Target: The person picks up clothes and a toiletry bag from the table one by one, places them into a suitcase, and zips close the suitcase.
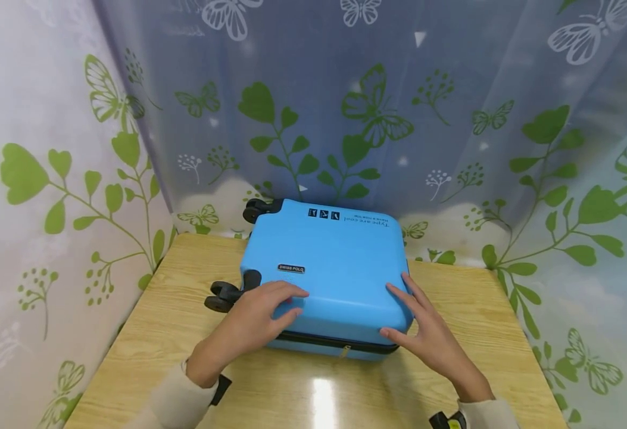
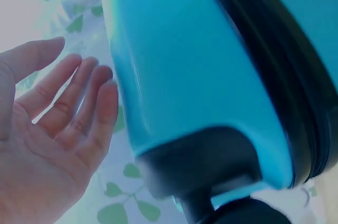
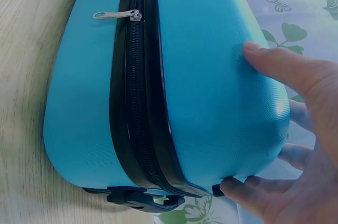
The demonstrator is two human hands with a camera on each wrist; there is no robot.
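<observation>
A bright blue hard-shell suitcase lies flat on the wooden table, its black wheels pointing left. My left hand rests flat on the near-left top corner, fingers straight. In the left wrist view this left hand is open beside the blue shell, next to a black wheel housing. My right hand lies against the near-right corner, fingers along the top edge, thumb on the side. The right wrist view shows the closed black zip and its metal pull.
Sheer curtains printed with green leaves and butterflies enclose the table on three sides. A second pair of wheels sticks out at the suitcase's far left. Bare wood with a light glare lies between me and the suitcase.
</observation>
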